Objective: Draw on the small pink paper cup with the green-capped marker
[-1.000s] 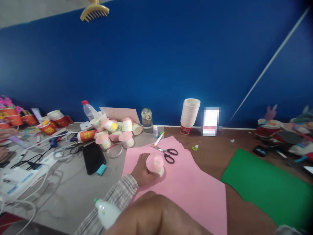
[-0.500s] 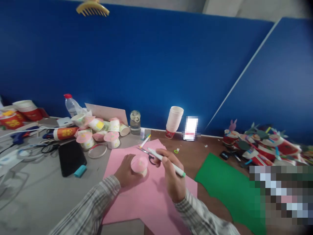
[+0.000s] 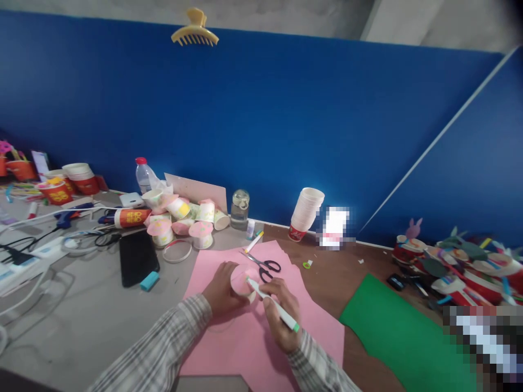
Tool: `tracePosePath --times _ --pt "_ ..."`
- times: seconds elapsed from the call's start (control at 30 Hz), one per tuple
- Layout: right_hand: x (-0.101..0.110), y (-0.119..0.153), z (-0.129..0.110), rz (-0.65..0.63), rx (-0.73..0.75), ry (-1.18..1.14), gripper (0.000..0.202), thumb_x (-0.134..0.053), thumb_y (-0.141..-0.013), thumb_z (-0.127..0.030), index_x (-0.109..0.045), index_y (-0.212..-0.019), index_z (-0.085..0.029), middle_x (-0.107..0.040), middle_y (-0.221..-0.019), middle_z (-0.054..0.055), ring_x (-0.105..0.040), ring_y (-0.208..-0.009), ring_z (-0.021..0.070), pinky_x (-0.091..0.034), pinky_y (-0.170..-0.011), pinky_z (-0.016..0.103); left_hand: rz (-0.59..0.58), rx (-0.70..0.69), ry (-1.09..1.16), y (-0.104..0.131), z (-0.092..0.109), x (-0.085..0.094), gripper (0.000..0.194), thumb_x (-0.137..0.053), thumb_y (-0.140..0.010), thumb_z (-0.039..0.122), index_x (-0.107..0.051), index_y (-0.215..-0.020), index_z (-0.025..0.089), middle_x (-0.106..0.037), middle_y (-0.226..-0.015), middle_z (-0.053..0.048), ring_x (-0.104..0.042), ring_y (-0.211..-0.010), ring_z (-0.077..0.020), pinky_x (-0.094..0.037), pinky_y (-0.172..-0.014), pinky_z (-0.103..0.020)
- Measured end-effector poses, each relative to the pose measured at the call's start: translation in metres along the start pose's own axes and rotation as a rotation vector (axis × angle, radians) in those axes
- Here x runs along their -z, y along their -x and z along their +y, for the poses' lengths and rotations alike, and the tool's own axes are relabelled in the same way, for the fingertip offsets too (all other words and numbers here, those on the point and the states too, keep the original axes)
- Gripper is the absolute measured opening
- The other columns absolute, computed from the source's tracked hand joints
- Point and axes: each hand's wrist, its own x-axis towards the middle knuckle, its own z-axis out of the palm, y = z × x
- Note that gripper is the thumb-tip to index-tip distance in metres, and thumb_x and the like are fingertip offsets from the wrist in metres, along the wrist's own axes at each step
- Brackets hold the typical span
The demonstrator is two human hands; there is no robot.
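Marker (image 3: 286, 317) in the right hand (image 3: 285, 333) now points down at the pink-topped paper cup (image 3: 241, 280), where earlier it hung clear; contact is unclear. Left hand (image 3: 223, 288) grasps the cup over pink paper (image 3: 245, 348), bare between the forearms. Scissors (image 3: 260, 263) lie close beyond. Lettering on the cup stack (image 3: 307, 209) is illegible.
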Motion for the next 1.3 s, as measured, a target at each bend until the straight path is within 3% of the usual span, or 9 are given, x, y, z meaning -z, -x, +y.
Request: tracePosePath --times 0.53,0.8,1.3 --pt "-0.0056 0.0017 0.0006 -0.02 0.069 0.144 0.014 -0.054 -0.07 -0.013 -0.065 -0.076 -0.02 -0.066 -0.066 0.002 -0.059 -0.062 0.0219 -0.05 -0.058 0.035 0.001 -0.03 0.003 0.0004 -0.0022 -0.0004 0.055 -0.073 -0.043 0.028 -0.052 -0.095 0.027 -0.055 -0.091 0.0 -0.049 -0.088 -0.0242 -0.044 -0.08 -0.041" --pt "-0.0058 0.0017 0.0011 -0.035 0.085 0.139 0.017 -0.054 -0.071 -0.015 -0.064 -0.08 -0.025 -0.065 -0.062 -0.001 -0.061 -0.064 0.0235 -0.05 -0.06 0.037 0.006 -0.03 -0.006 0.0005 -0.0041 -0.0022 0.053 -0.073 -0.044 0.025 -0.052 -0.093 0.027 -0.056 -0.089 -0.001 -0.05 -0.087 -0.0254 -0.043 -0.08 -0.042" --pt "-0.0057 0.0035 0.0025 -0.054 0.071 0.126 0.016 -0.055 -0.07 -0.014 -0.063 -0.08 -0.023 -0.064 -0.066 0.0 -0.059 -0.066 0.0227 -0.049 -0.058 0.034 0.011 -0.049 -0.027 0.0005 -0.0085 -0.0044 0.054 -0.074 -0.044 0.029 -0.051 -0.093 0.026 -0.056 -0.09 -0.001 -0.05 -0.087 -0.0242 -0.044 -0.08 -0.041"
